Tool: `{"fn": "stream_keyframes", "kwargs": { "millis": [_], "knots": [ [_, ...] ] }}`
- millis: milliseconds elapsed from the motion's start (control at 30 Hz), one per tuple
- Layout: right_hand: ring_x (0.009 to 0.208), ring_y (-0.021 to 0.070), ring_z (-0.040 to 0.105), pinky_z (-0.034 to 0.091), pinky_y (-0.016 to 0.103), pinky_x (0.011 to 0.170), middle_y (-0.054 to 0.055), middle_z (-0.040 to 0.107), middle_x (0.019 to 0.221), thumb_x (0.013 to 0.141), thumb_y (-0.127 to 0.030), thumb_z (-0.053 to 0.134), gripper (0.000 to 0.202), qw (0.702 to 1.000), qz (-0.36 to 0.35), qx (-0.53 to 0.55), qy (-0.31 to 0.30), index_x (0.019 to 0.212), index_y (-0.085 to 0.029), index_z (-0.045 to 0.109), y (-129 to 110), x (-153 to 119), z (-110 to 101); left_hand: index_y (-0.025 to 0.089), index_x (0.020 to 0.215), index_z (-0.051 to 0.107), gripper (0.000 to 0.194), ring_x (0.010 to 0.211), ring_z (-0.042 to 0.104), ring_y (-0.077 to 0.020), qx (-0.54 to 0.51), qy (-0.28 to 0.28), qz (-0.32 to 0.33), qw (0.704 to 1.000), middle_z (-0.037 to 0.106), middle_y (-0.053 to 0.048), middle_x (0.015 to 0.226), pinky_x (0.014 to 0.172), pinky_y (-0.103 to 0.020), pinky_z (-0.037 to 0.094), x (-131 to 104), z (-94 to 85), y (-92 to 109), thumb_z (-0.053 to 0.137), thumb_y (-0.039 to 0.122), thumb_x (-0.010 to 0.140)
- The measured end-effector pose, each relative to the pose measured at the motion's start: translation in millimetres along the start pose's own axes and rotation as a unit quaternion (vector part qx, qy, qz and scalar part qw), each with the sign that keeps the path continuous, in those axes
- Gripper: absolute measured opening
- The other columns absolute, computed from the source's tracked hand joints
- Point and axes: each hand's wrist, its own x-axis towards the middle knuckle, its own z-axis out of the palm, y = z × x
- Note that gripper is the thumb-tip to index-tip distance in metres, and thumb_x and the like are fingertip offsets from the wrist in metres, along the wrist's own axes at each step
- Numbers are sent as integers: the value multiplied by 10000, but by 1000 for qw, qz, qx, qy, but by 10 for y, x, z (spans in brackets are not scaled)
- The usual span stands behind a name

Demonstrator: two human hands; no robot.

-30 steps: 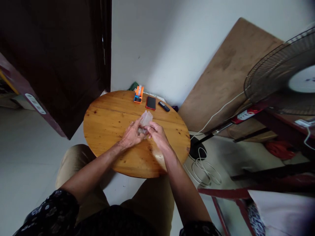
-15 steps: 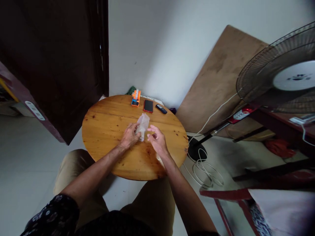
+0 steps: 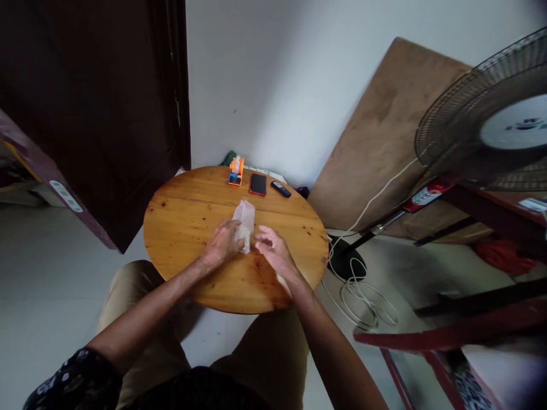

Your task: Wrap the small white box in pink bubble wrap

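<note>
A pale, translucent wrapped packet (image 3: 245,219), perhaps bubble wrap or thin plastic, lies near the middle of the round wooden table (image 3: 179,222). My left hand (image 3: 224,240) grips its left side, thumb at the lower end and fingers along the edge. What is inside the wrapping I cannot make out. Just to the right, my right hand (image 3: 273,247) hovers by the packet with curved fingers, thumb and fingertips apart, holding nothing visible.
At the table's far edge stand an orange and blue tape dispenser (image 3: 236,171), a phone in a red case (image 3: 258,184) and a small dark keypad phone (image 3: 281,189). A stand fan (image 3: 410,205) with coiled white cable (image 3: 359,299) is on the right. A dark door (image 3: 94,114) is on the left.
My left hand has drawn the packet slightly left and toward me. The right hand stays beside it, a little farther from the packet. The camera view has turned slightly.
</note>
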Motion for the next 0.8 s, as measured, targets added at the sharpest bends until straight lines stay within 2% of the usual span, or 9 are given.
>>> {"fn": "stream_keyframes", "kwargs": {
  "millis": [67, 133, 267, 367, 467, 533, 667, 800],
  "knots": [
    [888, 172, 666, 547, 322, 797, 76, 722, 1084, 748, -232, 615, 437, 1000, -1, -5, 13, 1182, -191, 645, -23, 107, -86, 179, 1146, 697, 428, 1086, 614, -285, 40, -33, 13, 999, 687, -108, 1112, 993, -421, 494, 81, -59, 6, 702, 254, 724],
    [904, 178, 670, 551, 324, 794, 75, 726, 1082, 754, -244, 602, 365, 1000, -1, -6, 15, 1108, -191, 671, -41, 244, -138, 173, 1172, 690, 487, 1179, 576, -333, 57, -69, 24, 996, 662, -137, 1223, 1032, -463, 471, 171, -111, 9, 728, 274, 696],
    [951, 186, 671, 553, 330, 817, 62, 733, 1065, 772, -259, 579, 289, 999, -8, -10, 33, 1031, -192, 685, -49, 549, -163, 148, 1394, 530, 712, 1377, 447, -357, 21, -144, 44, 988, 512, -167, 1478, 1141, -498, 379, 265, -142, -13, 696, 275, 713],
    [952, 189, 666, 552, 341, 824, 57, 732, 1036, 767, -248, 576, 270, 999, 19, -4, 50, 1010, -185, 677, -18, 802, -163, 95, 1504, 380, 803, 1435, 389, -352, -27, -191, 23, 981, 411, -200, 1557, 1175, -485, 338, 246, -98, -42, 627, 281, 763],
    [922, 182, 660, 544, 349, 845, 48, 727, 1004, 747, -238, 595, 274, 998, 23, 20, 61, 1006, -184, 666, 68, 1045, -147, 95, 1573, 225, 900, 1443, 378, -346, -75, -200, 3, 977, 343, -197, 1599, 1176, -493, 326, 199, -44, -48, 592, 268, 770],
    [888, 171, 654, 533, 345, 870, 30, 721, 954, 737, -247, 616, 266, 997, 3, 32, 76, 994, -190, 660, 155, 1165, -115, 120, 1586, 188, 921, 1427, 397, -346, -85, -197, 2, 977, 356, -182, 1595, 1174, -519, 309, 171, -29, -32, 580, 255, 764],
    [816, 162, 639, 525, 336, 864, -11, 693, 865, 747, -323, 665, 322, 996, -11, -4, 87, 1047, -208, 650, 297, 1248, -17, 150, 1570, 257, 869, 1432, 376, -355, -74, -190, 17, 979, 401, -157, 1574, 1182, -550, 271, 133, -51, 23, 557, 231, 759],
    [860, 214, 657, 516, 384, 868, 34, 707, 909, 772, -400, 703, 550, 990, 32, -114, 73, 1266, -187, 588, 274, 1227, 29, 159, 1566, 275, 844, 1430, 373, -349, -69, -186, 35, 980, 395, -143, 1579, 1183, -542, 271, 118, -75, 49, 531, 213, 764]
  ]
}}
